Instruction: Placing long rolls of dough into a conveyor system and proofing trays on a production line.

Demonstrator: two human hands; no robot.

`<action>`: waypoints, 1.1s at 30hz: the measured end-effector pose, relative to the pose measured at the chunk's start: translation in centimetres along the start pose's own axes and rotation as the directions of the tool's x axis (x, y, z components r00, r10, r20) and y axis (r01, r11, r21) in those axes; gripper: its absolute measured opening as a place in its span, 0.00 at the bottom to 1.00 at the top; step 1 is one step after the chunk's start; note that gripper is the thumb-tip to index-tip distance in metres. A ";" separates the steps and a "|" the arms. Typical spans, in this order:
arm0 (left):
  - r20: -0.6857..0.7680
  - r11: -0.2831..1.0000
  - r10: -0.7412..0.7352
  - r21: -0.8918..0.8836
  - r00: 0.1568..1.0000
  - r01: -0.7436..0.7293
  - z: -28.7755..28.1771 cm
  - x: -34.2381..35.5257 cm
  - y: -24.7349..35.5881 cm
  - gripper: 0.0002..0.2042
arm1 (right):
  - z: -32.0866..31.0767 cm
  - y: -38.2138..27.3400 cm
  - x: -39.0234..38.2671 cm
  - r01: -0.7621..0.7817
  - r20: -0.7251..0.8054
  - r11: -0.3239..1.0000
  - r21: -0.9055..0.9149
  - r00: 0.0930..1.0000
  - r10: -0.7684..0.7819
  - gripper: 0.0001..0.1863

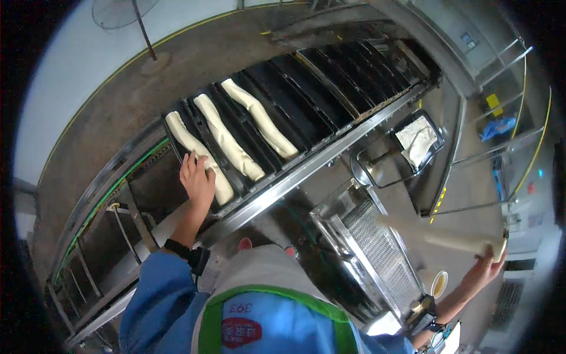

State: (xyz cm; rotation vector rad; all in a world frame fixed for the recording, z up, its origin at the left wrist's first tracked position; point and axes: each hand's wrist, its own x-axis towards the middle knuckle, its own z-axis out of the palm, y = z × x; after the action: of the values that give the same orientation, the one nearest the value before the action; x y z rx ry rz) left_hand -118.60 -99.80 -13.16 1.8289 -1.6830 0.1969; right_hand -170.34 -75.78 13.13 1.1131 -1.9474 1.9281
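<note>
"Both hands are staying busy-looking, each on a pale roll; what is each one doing?"

"Left hand [198,178] is lying loosely, fingers spread, on the near roll [186,137], without closing around it. That roll is filling the leftmost trough of the black rack [290,98]. Right hand [484,270] is grasping one end of a blurred roll [451,238], off to the right of the rack and well apart from it."

"And the others?"

"A middle roll [225,138] and a far roll [257,113] are lying in the rack's next two troughs to the right. A metal mesh panel [377,236] is standing on the rack's near side, towards the right."

"How are you judging the handling?"

"I'm guessing soft and pliable, like raw dough, with some weight for its length. The rolls in the rack are showing bends and dents, so I'm expecting a hard pinch to be leaving marks, and a single end grip to be letting the length sag or stretch. Whether the surface is tacky, I'm not managing to tell."

"So where are you taking hold?"

"I'm favouring open palms underneath, spaced along the length, and flat fingers rather than fingertips for pressing."
</note>
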 end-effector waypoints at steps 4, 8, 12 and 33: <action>-0.027 0.999 -0.037 0.033 0.999 0.038 -0.7 -0.6 -0.9 0.16 | 12.4 0.2 -1.1 0.081 0.072 0.925 0.370 0.991 -0.115 0.19; -0.012 1.000 -0.021 -0.008 1.000 0.021 -0.6 0.3 0.1 0.15 | 27.9 4.3 -7.6 0.190 0.251 0.980 -0.054 0.953 -0.171 0.23; -0.009 0.997 -0.058 0.057 0.998 0.058 -0.1 0.2 0.5 0.15 | 34.3 13.7 -13.2 0.035 0.776 0.995 0.096 0.623 -0.097 0.38; -0.002 0.972 0.170 0.164 0.985 -0.167 3.7 6.1 16.0 0.20 | -12.5 47.1 -1.0 0.425 0.300 0.027 -0.905 0.591 0.749 0.36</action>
State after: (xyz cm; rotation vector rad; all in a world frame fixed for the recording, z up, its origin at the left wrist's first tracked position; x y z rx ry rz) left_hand -133.71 -106.54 -7.35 1.7939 -1.8593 0.4318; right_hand -202.93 -69.71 -22.58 1.1101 -2.9881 -0.7324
